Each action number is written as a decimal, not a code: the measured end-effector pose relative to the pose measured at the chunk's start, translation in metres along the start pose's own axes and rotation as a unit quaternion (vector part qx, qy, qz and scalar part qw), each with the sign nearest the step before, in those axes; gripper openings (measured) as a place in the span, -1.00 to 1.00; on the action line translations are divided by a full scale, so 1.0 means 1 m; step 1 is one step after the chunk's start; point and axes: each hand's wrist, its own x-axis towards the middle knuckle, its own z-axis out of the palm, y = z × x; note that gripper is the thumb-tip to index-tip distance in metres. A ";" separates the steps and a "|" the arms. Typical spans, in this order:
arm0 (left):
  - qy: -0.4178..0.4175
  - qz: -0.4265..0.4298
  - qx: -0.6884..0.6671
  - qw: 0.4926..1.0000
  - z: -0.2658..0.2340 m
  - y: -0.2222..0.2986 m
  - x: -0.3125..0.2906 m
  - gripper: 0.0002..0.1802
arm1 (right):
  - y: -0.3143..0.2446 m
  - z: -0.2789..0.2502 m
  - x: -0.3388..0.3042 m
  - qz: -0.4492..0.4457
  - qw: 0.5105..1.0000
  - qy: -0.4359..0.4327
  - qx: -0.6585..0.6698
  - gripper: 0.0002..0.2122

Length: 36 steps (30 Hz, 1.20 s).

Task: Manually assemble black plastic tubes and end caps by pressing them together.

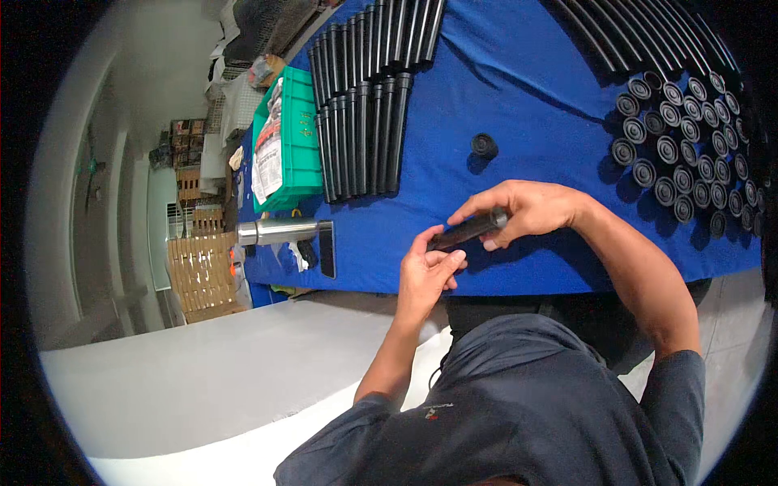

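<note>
Jointly, left hand [425, 279] and arched right hand [531, 212] grip a slanting black tube [470, 232], fingers bent.

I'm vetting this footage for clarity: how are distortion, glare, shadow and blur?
Head view: the upper-right black tubes look bowed near the rim; the silver flask shows bright glare; the lone black cap casts a shadow toward lower left; the right end of the held black tube looks slightly blurred.

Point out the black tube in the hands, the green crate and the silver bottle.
Black tube [469, 233]: head view, on the middle of its shaft.
Green crate [301, 166]: head view, on its right side wall.
Silver bottle [280, 232]: head view, on the middle of its body.
</note>
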 end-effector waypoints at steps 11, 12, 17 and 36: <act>0.131 0.363 0.425 0.819 -0.002 0.000 0.028 -0.47 | -0.006 0.001 -0.004 0.034 0.999 0.013 -0.020 -0.45; 0.128 0.364 0.426 0.818 -0.004 0.000 0.028 -0.47 | -0.005 0.002 -0.004 0.034 0.999 0.010 -0.007 -0.46; -0.030 0.221 0.254 0.941 -0.016 0.006 0.030 -0.62 | -0.010 0.002 -0.004 0.033 0.999 0.018 -0.037 -0.49; -0.041 0.198 -0.013 0.979 -0.008 -0.010 0.026 -0.68 | -0.012 -0.001 -0.004 0.002 0.993 0.069 -0.101 -0.44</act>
